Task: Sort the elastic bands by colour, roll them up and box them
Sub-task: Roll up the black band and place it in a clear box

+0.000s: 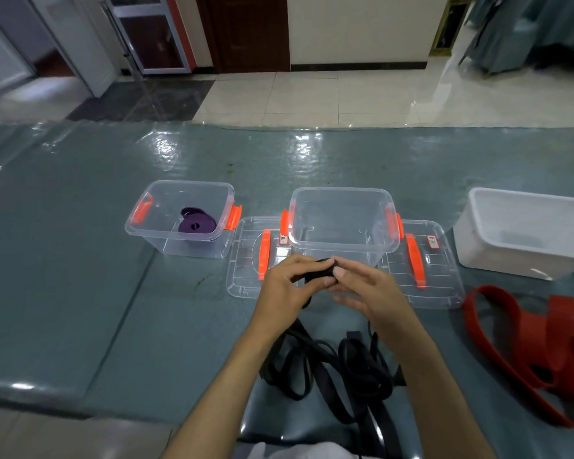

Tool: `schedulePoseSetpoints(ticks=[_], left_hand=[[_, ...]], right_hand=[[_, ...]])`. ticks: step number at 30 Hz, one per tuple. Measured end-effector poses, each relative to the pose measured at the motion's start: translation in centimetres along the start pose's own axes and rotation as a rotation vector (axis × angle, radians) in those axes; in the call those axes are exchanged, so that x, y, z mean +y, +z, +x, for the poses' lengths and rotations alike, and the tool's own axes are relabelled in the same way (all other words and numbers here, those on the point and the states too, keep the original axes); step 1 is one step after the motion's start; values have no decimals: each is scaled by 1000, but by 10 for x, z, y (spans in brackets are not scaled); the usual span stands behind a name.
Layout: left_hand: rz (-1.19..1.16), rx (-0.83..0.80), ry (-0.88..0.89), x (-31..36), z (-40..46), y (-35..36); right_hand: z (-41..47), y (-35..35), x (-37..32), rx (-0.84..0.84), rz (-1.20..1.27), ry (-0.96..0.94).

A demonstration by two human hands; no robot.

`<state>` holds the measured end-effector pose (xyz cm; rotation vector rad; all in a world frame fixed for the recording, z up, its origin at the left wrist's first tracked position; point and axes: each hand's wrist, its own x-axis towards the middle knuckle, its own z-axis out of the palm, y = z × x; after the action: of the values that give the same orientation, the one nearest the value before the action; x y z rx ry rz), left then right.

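Near edge of the teal, glossy plastic-covered table [80, 293]: a loose tangle of black flat elastic bands [338, 369] lies between the person's forearms. A strand runs up from it to the hands.

Above the tangle, left hand [285, 286] and right hand [368, 289] meet. Fingers of both curl round a small, partly rolled black band coil [318, 271], pinching it between them, clear of the surface.

Toward the right edge, a heap of wide red elastic bands [537, 339] lies unrolled.

Mid-table row, left to right: a clear plastic box with orange latches [166, 236] holding rolled purple bands [196, 221]; a clear lid with an orange handle [246, 260] lying flat; a second clear orange-latched box [342, 223], nothing visible inside; another clear lid [434, 270], with a small label; a white opaque tub [524, 236].

The far half of the surface shows glare patches and wrinkles in the covering.

Beyond the far edge: pale glossy floor tiles [312, 94], a dark tile patch at left, white wall with dark skirting, a dark brown door [246, 31], metal-framed glass doors at left, greyish curtains at right.
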<state>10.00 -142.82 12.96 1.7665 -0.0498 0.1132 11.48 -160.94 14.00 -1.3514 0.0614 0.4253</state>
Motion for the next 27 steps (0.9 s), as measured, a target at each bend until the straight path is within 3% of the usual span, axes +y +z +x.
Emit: schedulePoseSetpoints(ticks=[3,9,15,20,23,27], left_hand=[[-37,-34,-12,4,-1,-4],[-235,46,-8,14,-1,3],[-330,123,4,17,3,7],[-394,189,22,18,1,18],[-440,243,19,14,0,24],[-344,183,53,10,1,23]], right_hand=[[1,-4,-4,18,-176,-182],[3,-8,-8,16,-31,-388],[5,-5,2,37,101,-346],[8,-7,0,98,-198,-469],[9,-4,-1,101,-130,-441],[9,-2,-1,81,-52,-385]])
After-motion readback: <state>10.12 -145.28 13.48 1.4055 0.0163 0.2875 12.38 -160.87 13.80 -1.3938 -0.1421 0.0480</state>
